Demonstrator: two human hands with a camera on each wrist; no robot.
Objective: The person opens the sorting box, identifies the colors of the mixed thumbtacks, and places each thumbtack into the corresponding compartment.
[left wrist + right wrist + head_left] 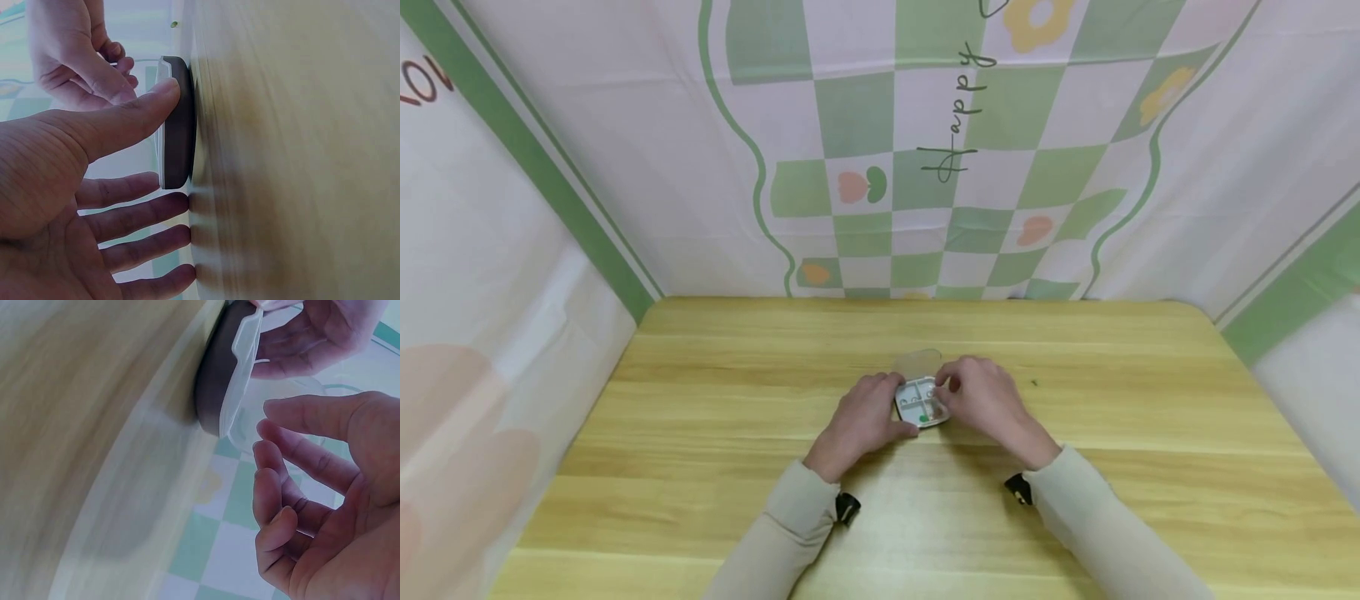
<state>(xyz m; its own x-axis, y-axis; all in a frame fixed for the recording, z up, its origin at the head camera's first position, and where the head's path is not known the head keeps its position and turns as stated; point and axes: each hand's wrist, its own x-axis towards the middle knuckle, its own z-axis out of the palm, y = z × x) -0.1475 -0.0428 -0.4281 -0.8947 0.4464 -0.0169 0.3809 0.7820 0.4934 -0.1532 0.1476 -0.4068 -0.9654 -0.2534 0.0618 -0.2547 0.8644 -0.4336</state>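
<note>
A small pill box (912, 412) with a white divided inside and a dark base lies on the table, its clear lid (919, 362) swung back on the far side. Little pieces lie in its compartments, among them a green one (923, 418). My left hand (863, 414) grips the box from the left, with the thumb (164, 89) on its near side and a finger against it farther back. Over the right-hand compartments is my right hand (988, 402), thumb and forefinger close together. Whether they pinch something small cannot be seen.
The box stands on a wooden table (737, 358). A tiny dark speck (1033, 382) lies on the wood right of my right hand. Printed cloth (857, 117) hangs along the table's back edge and both sides.
</note>
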